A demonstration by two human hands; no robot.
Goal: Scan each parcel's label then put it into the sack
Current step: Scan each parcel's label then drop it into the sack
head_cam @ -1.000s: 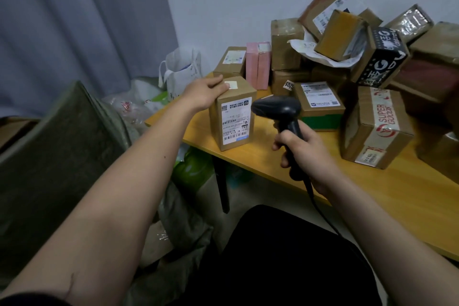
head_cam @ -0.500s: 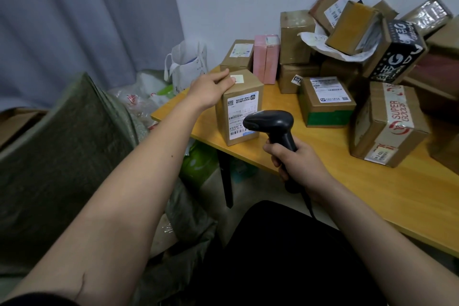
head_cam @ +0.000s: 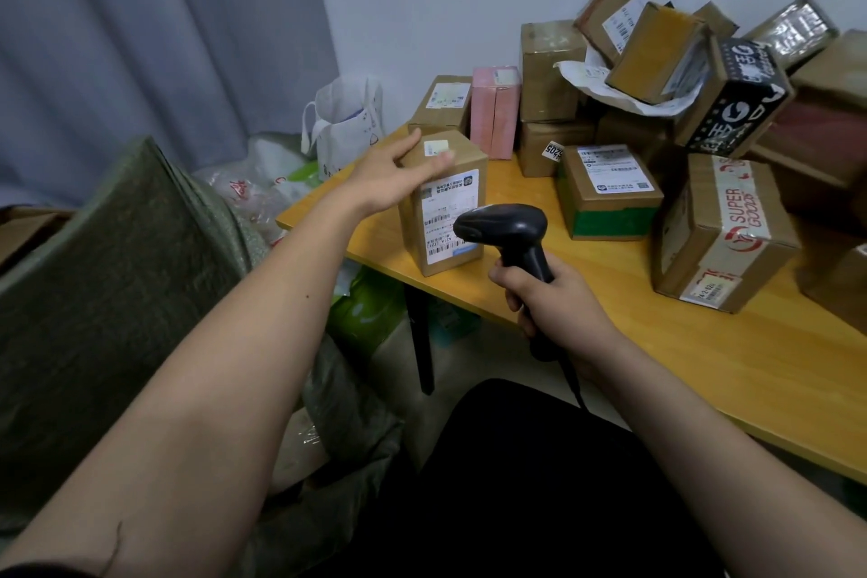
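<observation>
- Head view: the left hand (head_cam: 391,176), fingers spread and blurred, rests against the top left edge of the upright parcel (head_cam: 443,202), grasping nothing.
- That parcel stands near the front corner of the yellow table (head_cam: 703,371), label (head_cam: 448,221) facing the camera.
- Right hand (head_cam: 551,296) grips the black scanner (head_cam: 509,232), whose head sits just before the label.
- Green sack (head_cam: 108,277) lies at left, beside the table.

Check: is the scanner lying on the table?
No, the right hand grips the scanner by its handle, holding it in front of the labelled parcel.
</observation>
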